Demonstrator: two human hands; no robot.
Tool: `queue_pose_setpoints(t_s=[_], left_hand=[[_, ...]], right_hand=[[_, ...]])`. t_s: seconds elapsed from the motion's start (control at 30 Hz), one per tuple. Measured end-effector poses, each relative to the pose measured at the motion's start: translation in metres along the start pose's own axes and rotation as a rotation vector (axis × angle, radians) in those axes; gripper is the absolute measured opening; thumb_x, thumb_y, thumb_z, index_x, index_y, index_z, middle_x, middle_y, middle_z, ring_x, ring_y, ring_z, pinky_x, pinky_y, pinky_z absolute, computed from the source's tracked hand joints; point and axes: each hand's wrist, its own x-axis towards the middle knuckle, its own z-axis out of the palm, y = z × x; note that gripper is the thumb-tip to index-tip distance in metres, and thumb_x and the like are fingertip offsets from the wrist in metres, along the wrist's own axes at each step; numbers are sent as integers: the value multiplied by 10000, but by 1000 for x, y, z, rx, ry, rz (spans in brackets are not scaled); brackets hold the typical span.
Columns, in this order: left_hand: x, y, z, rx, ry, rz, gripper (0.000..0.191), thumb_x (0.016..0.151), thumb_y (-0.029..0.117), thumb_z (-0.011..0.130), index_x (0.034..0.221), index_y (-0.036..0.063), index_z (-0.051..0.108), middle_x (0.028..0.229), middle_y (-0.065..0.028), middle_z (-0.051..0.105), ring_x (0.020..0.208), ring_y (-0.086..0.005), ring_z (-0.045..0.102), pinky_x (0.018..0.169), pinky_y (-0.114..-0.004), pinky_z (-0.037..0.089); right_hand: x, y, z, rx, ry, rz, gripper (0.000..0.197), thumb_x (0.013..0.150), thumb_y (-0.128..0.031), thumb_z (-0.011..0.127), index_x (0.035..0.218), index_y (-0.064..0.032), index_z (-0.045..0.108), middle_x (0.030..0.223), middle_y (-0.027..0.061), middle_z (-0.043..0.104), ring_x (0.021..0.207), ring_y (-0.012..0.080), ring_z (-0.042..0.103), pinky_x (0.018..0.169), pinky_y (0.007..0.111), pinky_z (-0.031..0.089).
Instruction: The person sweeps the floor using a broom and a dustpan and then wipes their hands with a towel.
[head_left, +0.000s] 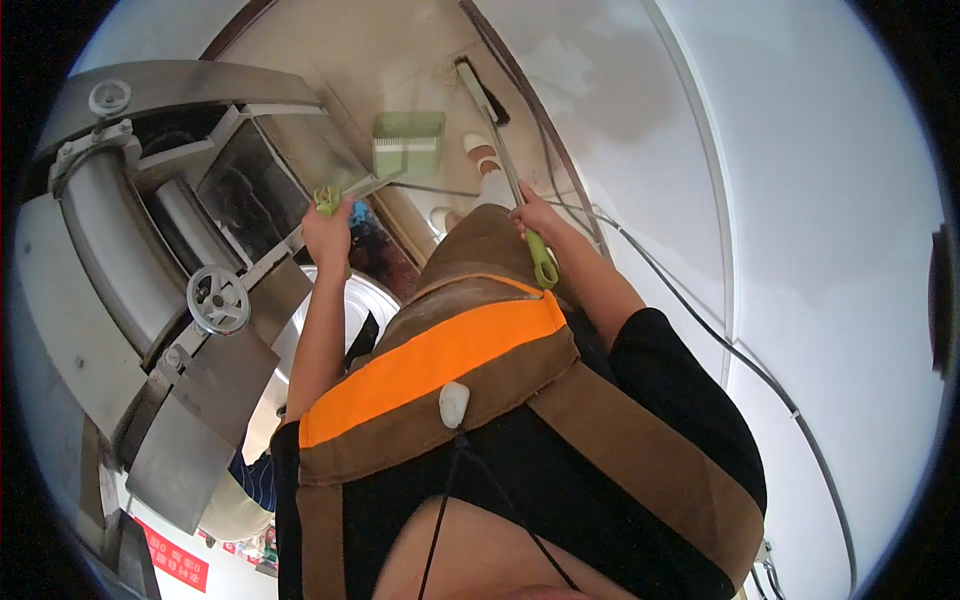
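Observation:
My left hand (328, 232) is closed around the upper end of a long-handled green dustpan, whose pan (409, 161) rests on the tiled floor ahead. A row of pale comb teeth runs across the pan. My right hand (536, 213) grips the handle of a broom (512, 169), with its green looped end (543, 262) sticking out below the fist. The broom's dark-bristled head (484, 94) touches the floor near the wall, right of the dustpan. A small patch of pale debris (450, 73) lies beside the bristles.
A metal roller machine (124, 240) with handwheels (218, 299) stands close on my left. Beside it sits a round metal basin (371, 292). Cables (660, 266) run along the white wall (825, 225) on my right. Behind the machine, part of another person (244, 495) shows.

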Motion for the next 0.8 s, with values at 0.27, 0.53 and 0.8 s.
queue_pose_setpoints(t_s=[0.27,0.53,0.8], left_hand=[[0,-6,-4,14,1,-31,330,686,243,667,906,8,593,797,-157,628,732,-307,598,668,-364,441],[0,-8,-5,11,6,14,327,683,245,666,893,8,588,791,-166,622,746,-316,596,667,-369,441],[3,0,-6,104,-10,-70,355,676,299,659,886,21,591,799,-178,617,780,-353,587,674,-393,451]], right_hand=[[-29,28,-25,-160,131,-36,810,722,59,450,1374,-237,71,507,39,429,384,125,401,356,277,364],[25,-54,63,293,-93,-28,614,761,35,399,1281,-168,141,485,26,379,373,136,377,348,262,354],[31,-65,35,260,-198,-106,516,752,18,431,1216,-138,268,499,52,404,396,161,429,338,304,356]])
